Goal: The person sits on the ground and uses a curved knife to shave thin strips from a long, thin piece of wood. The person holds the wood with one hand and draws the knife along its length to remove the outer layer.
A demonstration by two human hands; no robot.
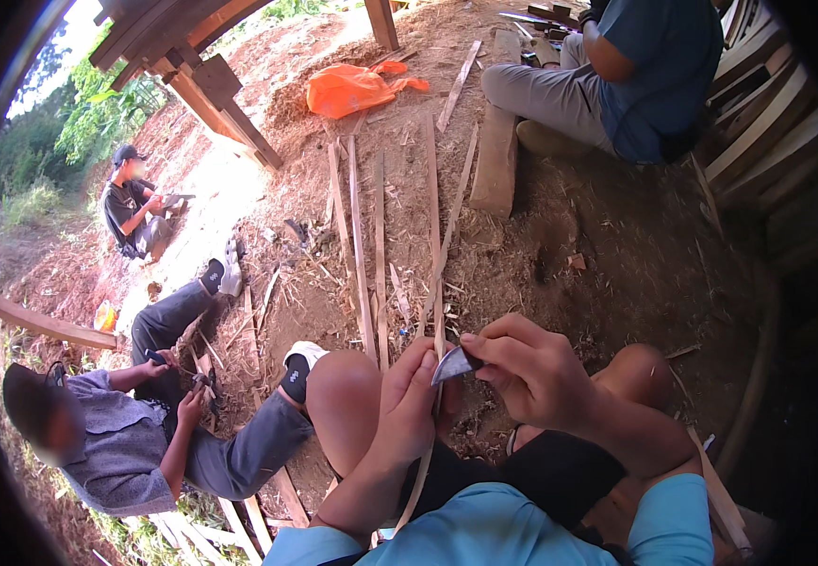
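My left hand [406,396] is closed around a long thin wooden strip [416,491], which runs from beside my lap up through the fingers and away over the ground. My right hand [533,377] pinches a small knife with a short grey blade [452,366]. That blade lies across the strip, right beside my left thumb. The knife's handle is mostly hidden by my right fingers. Both hands are close together in front of my bent knees.
Several long strips [359,245] lie on the dirt ahead among shavings. Beyond them is an orange plastic bag [357,90]. A thick plank [495,170] lies near a seated person in blue [659,85]. Two other people sit at left, one close to my knee. Boards lean at right.
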